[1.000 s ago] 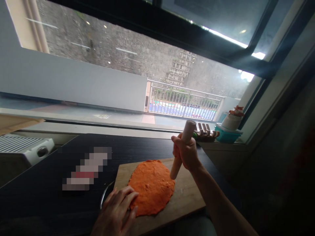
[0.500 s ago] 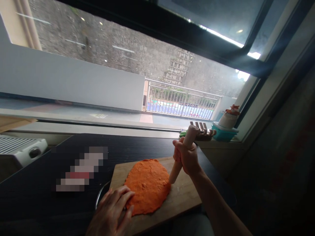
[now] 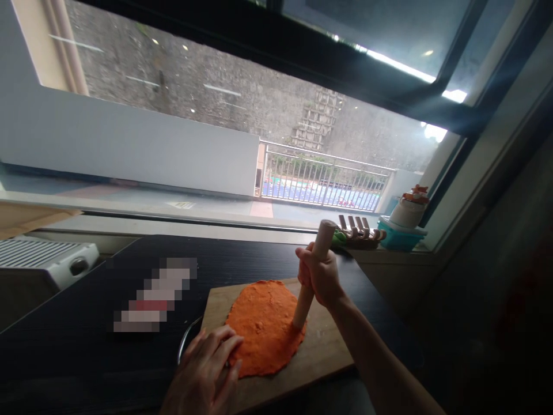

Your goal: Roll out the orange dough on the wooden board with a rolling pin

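A flat orange sheet of dough (image 3: 265,331) lies on a wooden board (image 3: 330,340). My right hand (image 3: 322,274) is wrapped round a rolling pin (image 3: 324,239), held tilted on end. The pin's lower end meets the dough near its right edge. My left hand (image 3: 207,366) lies at the dough's lower left edge, fingers stretched out, the fingertips on or close to the dough and board. Part of the dough's left edge is hidden under those fingers.
The board rests on a dark table (image 3: 203,248). A rounded metallic rim (image 3: 185,340) shows at the board's left. A blurred-out patch (image 3: 158,297) covers something further left. On the sill stand a teal box (image 3: 400,233) and a bottle (image 3: 409,212). A white heater (image 3: 56,262) is at far left.
The rolling pin's lower end has shifted inward from the dough's right edge onto its surface, and the pin stands more upright. My left hand stays at the dough's edge. The whole view has shifted slightly.
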Available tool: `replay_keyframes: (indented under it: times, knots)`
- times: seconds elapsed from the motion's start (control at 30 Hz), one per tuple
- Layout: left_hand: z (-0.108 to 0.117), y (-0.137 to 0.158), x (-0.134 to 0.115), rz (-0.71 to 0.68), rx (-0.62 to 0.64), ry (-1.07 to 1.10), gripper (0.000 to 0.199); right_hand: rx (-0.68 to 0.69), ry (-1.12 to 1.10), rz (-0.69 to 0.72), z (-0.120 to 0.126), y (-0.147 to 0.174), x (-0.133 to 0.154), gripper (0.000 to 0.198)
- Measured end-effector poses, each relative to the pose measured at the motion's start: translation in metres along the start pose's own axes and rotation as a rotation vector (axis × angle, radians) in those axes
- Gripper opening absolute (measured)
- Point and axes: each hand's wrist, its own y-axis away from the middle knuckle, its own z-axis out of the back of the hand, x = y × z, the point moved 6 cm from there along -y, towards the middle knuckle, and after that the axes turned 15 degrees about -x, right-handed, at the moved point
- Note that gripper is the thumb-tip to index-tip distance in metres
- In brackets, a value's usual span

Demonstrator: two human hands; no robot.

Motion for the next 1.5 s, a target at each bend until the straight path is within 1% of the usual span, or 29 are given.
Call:
replay_keyframes:
  times: [0.07, 0.17, 0.23, 0.33, 0.47, 0.63, 0.73, 0.83, 0.9, 1.0, 1.07, 1.1, 1.13, 1.2, 1.27, 1.3, 1.33, 1.4, 1.47, 1.5]
  knots:
    - [-0.001, 0.002, 0.000, -0.001, 0.012, -0.001, 0.029, 0.042, 0.028, 0.001, -0.008, 0.001, -0.002, 0.031]
    - [0.000, 0.003, -0.001, 0.014, 0.010, -0.015, 0.028, 0.035, -0.006, 0.028, -0.014, 0.002, -0.001, 0.031]
    - [0.001, 0.002, -0.003, 0.011, 0.011, -0.028, 0.027, 0.033, 0.010, 0.007, -0.019, 0.002, -0.005, 0.032]
    - [0.004, 0.000, -0.007, -0.006, 0.003, -0.042, 0.028, 0.071, 0.067, -0.003, -0.030, -0.003, -0.010, 0.031]
    - [0.006, -0.001, -0.008, -0.016, -0.007, -0.066, 0.029, 0.024, -0.049, 0.064, -0.041, -0.015, -0.012, 0.031]
    - [0.004, -0.001, -0.009, -0.020, 0.019, -0.070, 0.028, 0.037, 0.007, 0.040, -0.054, -0.020, -0.025, 0.030]
    - [0.002, 0.001, -0.008, -0.003, 0.028, -0.070, 0.028, 0.016, -0.027, 0.054, -0.058, -0.022, -0.027, 0.029]
    - [0.001, 0.003, -0.005, 0.002, 0.037, -0.054, 0.031, 0.029, -0.028, 0.005, -0.059, -0.024, -0.031, 0.029]
    - [0.004, 0.000, -0.002, 0.022, 0.017, -0.028, 0.037, 0.033, -0.040, -0.005, -0.056, -0.024, -0.026, 0.030]
    - [0.012, -0.021, 0.003, 0.118, -0.040, -0.019, 0.041, -0.033, -0.233, -0.027, -0.047, -0.018, -0.015, 0.036]
    - [0.013, -0.042, 0.000, 0.184, -0.045, -0.010, 0.041, -0.075, -0.391, -0.092, -0.041, -0.007, -0.017, 0.039]
    - [0.012, -0.052, -0.004, 0.187, -0.021, 0.019, 0.043, -0.086, -0.443, -0.139, -0.039, -0.001, -0.022, 0.040]
    - [0.009, -0.062, -0.007, 0.199, 0.014, 0.047, 0.042, -0.091, -0.465, -0.187, -0.036, 0.006, -0.029, 0.040]
    - [-0.001, -0.073, -0.013, 0.209, 0.170, 0.119, 0.031, -0.106, -0.472, -0.275, -0.024, 0.014, -0.046, 0.037]
    - [-0.008, -0.076, -0.013, 0.209, 0.309, 0.164, 0.025, -0.147, -0.468, -0.303, -0.001, 0.013, -0.060, 0.032]
    - [-0.009, -0.075, -0.011, 0.208, 0.349, 0.166, 0.025, -0.182, -0.460, -0.286, 0.015, 0.009, -0.064, 0.030]
    - [-0.008, -0.074, -0.008, 0.206, 0.371, 0.154, 0.025, -0.230, -0.443, -0.252, 0.032, 0.004, -0.067, 0.030]
    - [-0.007, -0.072, -0.003, 0.210, 0.395, 0.121, 0.026, -0.254, -0.308, -0.240, 0.062, -0.007, -0.075, 0.030]
    - [-0.011, -0.069, -0.005, 0.206, 0.448, 0.128, 0.022, -0.240, -0.055, -0.195, 0.085, -0.016, -0.079, 0.031]
    - [-0.014, -0.067, -0.007, 0.210, 0.478, 0.142, 0.020, -0.228, 0.110, -0.137, 0.094, -0.020, -0.078, 0.032]
